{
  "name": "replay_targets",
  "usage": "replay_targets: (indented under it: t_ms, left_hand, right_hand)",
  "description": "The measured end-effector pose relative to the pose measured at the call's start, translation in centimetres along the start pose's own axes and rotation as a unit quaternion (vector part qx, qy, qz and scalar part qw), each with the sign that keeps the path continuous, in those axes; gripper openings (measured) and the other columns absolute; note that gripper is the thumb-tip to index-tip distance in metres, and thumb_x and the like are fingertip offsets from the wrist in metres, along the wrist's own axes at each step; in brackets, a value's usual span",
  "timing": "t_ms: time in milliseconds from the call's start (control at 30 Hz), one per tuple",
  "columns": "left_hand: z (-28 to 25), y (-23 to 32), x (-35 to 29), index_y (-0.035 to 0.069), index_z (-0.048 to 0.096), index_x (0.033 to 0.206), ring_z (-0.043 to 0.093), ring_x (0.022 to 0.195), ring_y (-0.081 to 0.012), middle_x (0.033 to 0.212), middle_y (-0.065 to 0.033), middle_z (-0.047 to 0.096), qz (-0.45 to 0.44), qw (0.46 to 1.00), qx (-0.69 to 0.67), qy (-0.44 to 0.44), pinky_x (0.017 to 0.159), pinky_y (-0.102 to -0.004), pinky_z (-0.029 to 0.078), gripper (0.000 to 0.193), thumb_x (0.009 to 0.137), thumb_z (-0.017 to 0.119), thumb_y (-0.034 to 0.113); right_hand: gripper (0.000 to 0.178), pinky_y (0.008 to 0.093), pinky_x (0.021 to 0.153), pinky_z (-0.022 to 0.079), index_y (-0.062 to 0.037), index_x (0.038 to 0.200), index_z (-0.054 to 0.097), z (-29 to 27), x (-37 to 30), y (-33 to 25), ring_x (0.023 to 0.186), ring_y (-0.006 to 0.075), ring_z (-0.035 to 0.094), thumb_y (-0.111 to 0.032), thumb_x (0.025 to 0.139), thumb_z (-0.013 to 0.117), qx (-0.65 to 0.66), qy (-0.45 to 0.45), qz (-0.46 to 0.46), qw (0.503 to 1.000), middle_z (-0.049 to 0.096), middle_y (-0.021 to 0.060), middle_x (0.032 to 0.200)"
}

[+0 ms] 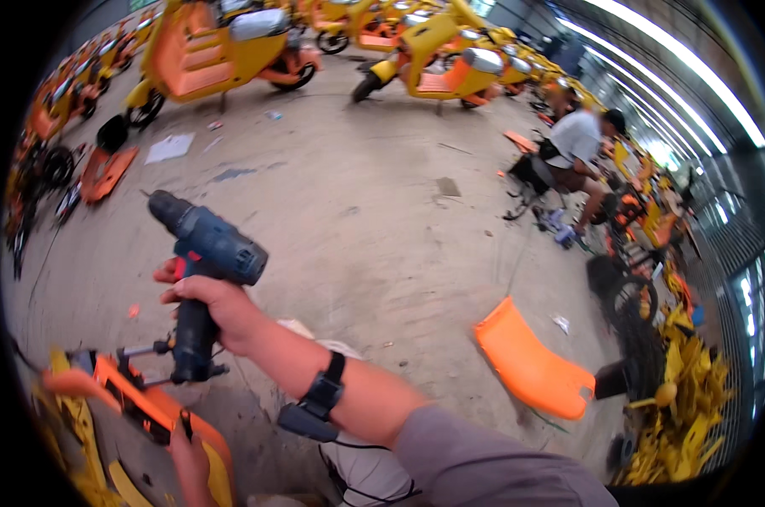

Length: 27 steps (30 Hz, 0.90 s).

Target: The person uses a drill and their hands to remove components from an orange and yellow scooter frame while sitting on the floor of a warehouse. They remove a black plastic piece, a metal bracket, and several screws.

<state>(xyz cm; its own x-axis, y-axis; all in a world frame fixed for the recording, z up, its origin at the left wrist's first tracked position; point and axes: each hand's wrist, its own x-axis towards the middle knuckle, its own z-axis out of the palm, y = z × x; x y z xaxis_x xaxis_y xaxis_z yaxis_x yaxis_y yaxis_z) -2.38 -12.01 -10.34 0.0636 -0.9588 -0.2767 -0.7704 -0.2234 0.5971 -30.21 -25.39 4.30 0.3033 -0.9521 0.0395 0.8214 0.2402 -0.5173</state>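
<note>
A dark blue-and-black cordless drill (217, 245) is gripped by my right hand (217, 308), its chuck aimed up and to the left. A short bit shows at its tip. Below the drill stands an orange-and-yellow scooter body (209, 439), with metal rods and dark fittings on its upper side. My left hand (190, 460) is closed against this body at the lower left, partly cut off from sight. A small dark piece (185, 420) sticks up at its fingertips; its kind cannot be made out.
A curved orange panel (534, 363) lies on the floor to the right. Yellow parts (678, 401) are heaped at the far right. A seated person (577, 144) works beside scooter parts. Yellow-and-orange scooters (205, 59) stand at the back; another orange panel (108, 173) lies left.
</note>
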Motion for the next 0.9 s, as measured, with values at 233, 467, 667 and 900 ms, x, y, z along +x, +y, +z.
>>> replay_targets:
  t_ms: [233,467,667,900]
  left_hand:
    - [-2.7,1.6,-0.9,-0.002,0.053,0.118,0.061,0.102,-0.0418,0.105,-0.0269,0.063,0.047,0.989,-0.007,0.138,0.089,-0.0421,0.047,0.028,0.090,0.056,0.003]
    - [-6.7,1.9,-4.8,-0.003,0.053,0.121,0.058,0.100,-0.0398,0.108,-0.0212,0.059,0.094,0.967,-0.073,0.224,0.086,-0.0412,0.047,0.030,0.091,0.056,0.001]
    - [-7.1,2.3,-5.7,-0.003,0.056,0.121,0.057,0.099,-0.0385,0.109,-0.0194,0.057,0.089,0.951,-0.083,0.284,0.087,-0.0402,0.047,0.032,0.089,0.058,-0.002]
    - [-7.0,1.4,-5.6,-0.003,0.056,0.121,0.056,0.100,-0.0389,0.109,-0.0205,0.057,0.097,0.951,-0.074,0.283,0.088,-0.0412,0.046,0.033,0.088,0.059,-0.001]
  right_hand:
    - [0.042,0.0326,0.086,0.053,0.0020,0.121,0.058,2.3,-1.4,3.5,0.101,0.0178,0.063,-0.016,0.084,0.065,-0.267,0.017,0.006,0.964,0.061,0.0150,0.122]
    - [0.043,0.0328,0.070,0.054,-0.0003,0.118,0.053,4.7,-4.2,8.1,0.073,0.0189,0.062,-0.004,0.078,0.070,-0.230,-0.008,0.246,0.942,0.063,0.0212,0.109]
    - [0.032,0.0285,0.070,0.050,-0.0058,0.113,0.063,4.9,-6.0,7.8,0.078,0.0128,0.059,0.000,0.082,0.066,-0.570,-0.228,0.173,0.770,0.065,0.0027,0.096]
    - [0.018,0.0356,0.064,0.048,-0.0073,0.092,0.062,1.1,-7.6,9.4,0.067,0.0280,0.059,-0.002,0.076,0.070,-0.639,-0.249,0.102,0.720,0.061,0.0078,0.078]
